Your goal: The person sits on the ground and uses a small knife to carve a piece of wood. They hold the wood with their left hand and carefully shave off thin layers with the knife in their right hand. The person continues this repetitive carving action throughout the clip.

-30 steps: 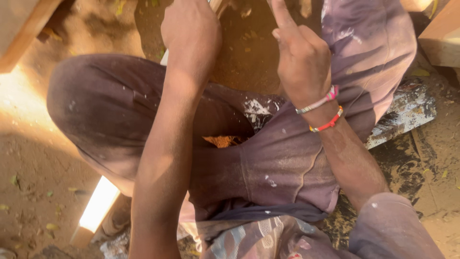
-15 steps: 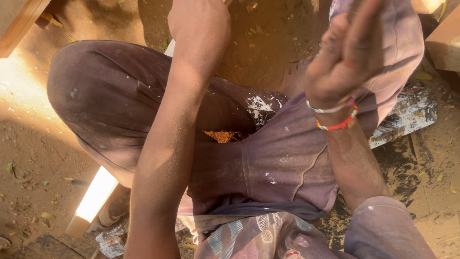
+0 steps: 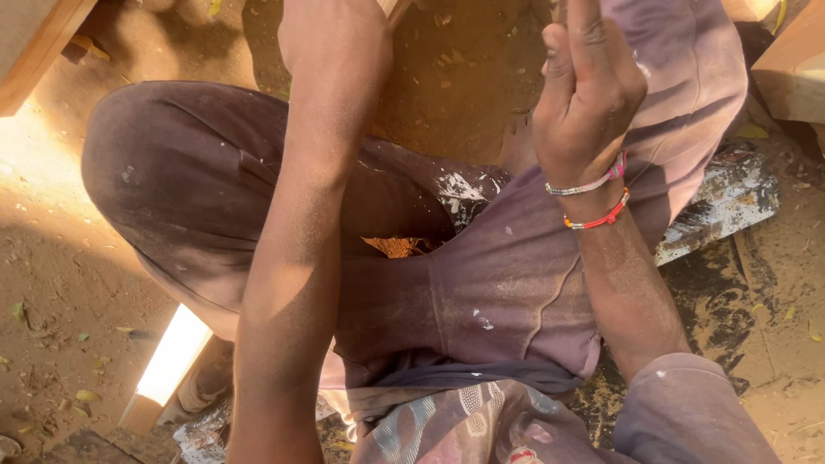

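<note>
I sit squatting on dusty ground in purple-brown trousers [image 3: 481, 292] flecked with white. My left arm reaches forward over my left knee. Only the back of my left hand [image 3: 337, 34] shows at the top edge, its fingers out of frame. My right hand [image 3: 589, 94] is raised in front of my right knee, back toward the camera, fingers pointing up with the tips cut off. It holds nothing that I can see. Two thin bracelets [image 3: 593, 202], one silvery-pink and one red, circle the right wrist. A small heap of orange sawdust [image 3: 400, 247] lies in my lap.
A pale wooden strip [image 3: 172, 361] pokes out under my left leg. A wooden beam [image 3: 34, 43] crosses the top-left corner and a wood block [image 3: 795, 73] sits at the top right. A paint-splattered board [image 3: 730, 202] lies under my right leg. Sawdust covers the dirt.
My right hand went from pointing one finger, to fingers spread with the palm showing, to back-facing with fingers upright. The view shifted slightly; my left arm stayed extended.
</note>
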